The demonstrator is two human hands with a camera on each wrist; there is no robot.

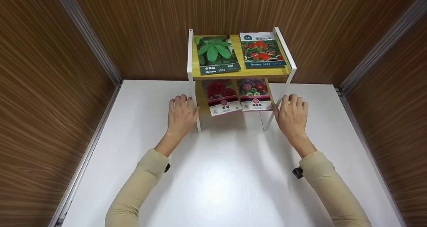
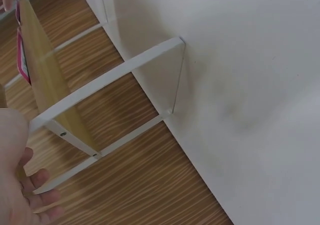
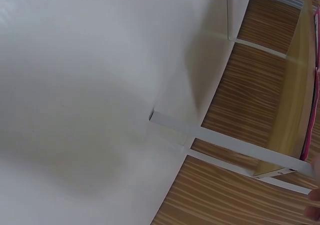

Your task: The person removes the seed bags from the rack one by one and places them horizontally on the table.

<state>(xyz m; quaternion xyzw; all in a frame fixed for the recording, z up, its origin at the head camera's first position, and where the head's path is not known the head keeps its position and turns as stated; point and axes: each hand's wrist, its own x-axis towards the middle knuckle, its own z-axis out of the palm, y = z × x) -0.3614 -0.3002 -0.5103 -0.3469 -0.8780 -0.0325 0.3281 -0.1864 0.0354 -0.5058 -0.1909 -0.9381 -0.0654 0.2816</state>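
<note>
Left hand (image 1: 181, 117) is clamping the left side of the two-tier shelf (image 1: 260, 75), right hand (image 1: 293, 117) the right side, fingers curling on both. Shelf is sitting between them, near the back wall (image 1: 156, 36). Green-leaf packet (image 1: 217, 53) and red-flower packet (image 1: 263, 53) are lying on top, magenta-flower packet (image 1: 220, 93) and mixed-flower packet (image 1: 255, 93) below.

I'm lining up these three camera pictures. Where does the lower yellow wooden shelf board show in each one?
Head: the lower yellow wooden shelf board is near the centre, partly covered by two flat flower-printed packets.
Left wrist: the board slants down the left side.
Right wrist: the board runs along the right side.
Shared landmark: the white flat-bar frame.
</note>
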